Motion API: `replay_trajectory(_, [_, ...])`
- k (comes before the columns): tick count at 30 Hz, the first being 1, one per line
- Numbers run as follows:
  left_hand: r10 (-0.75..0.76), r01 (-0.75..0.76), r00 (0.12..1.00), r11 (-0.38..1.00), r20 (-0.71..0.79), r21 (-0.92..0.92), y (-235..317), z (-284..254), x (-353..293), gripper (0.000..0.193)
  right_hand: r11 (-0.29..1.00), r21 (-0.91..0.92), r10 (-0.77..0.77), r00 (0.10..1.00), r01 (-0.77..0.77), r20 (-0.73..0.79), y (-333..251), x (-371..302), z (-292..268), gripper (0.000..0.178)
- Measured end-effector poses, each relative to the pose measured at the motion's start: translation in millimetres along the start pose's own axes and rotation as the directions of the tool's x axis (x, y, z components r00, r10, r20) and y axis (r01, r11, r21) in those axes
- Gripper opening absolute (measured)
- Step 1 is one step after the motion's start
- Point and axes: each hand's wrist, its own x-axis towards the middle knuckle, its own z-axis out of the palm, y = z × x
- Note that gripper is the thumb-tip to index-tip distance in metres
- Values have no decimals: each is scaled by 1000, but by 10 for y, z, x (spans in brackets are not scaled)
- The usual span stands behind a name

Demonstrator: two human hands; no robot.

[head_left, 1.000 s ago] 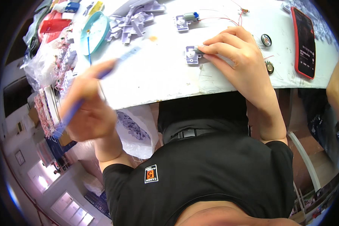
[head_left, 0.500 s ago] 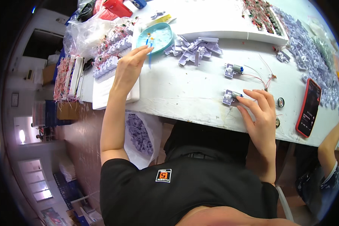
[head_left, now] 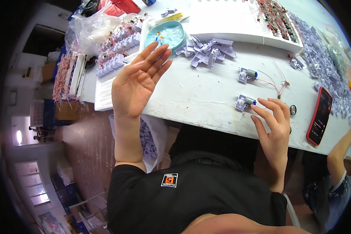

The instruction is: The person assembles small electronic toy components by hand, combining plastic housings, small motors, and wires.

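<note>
My left hand (head_left: 134,87) is turned palm up with its fingers stretched out, holding nothing. It hovers just in front of a turquoise bowl (head_left: 184,38) of whitish, translucent stuff. Thin blue sticks with orange ends (head_left: 161,39) stand in the bowl beside my fingertips. My right hand (head_left: 275,119) has its fingers apart, the index fingertip at the end of a small motor (head_left: 250,101) seated in a pale lilac plastic housing (head_left: 240,103). I cannot tell whether the fingertip touches it. A second housing with a motor (head_left: 245,75) lies farther back, thin wires beside it.
Loose lilac housings (head_left: 210,51) lie in a heap beyond the bowl. A white foam tray (head_left: 230,23) holds wired parts. At right lie a red-cased phone (head_left: 319,117), a round black piece (head_left: 293,109) and a big heap of lilac parts (head_left: 319,58). Another person's arm (head_left: 337,156) reaches in.
My left hand has left the blue sticks at the bowl, drawn back slightly, turned palm up and opened. My right hand stays by the near motor, its fingers slightly farther from the housing.
</note>
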Motion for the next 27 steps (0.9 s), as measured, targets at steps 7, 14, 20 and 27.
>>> replay_trajectory(7, [85, -194, 979, 661, 184, 725, -452, -200, -285, 64, 1000, 10, 5, 999, -4, -37, 41, 29, -22, 29])
replay_trajectory(14, [45, -367, 921, -228, 386, 902, -866, -576, -810, 79, 998, -64, 23, 998, -27, -53, 80, 63, -106, 30])
replay_trajectory(20, [-9, -311, 948, -226, 317, 923, -730, -710, -1127, 86, 998, -66, 14, 999, -17, -49, 57, 101, -105, 29])
replay_trajectory(27, [-31, -491, 845, -440, 534, 752, -301, -596, -1048, 76, 998, -61, 30, 997, -34, -66, 274, 86, -166, 26])
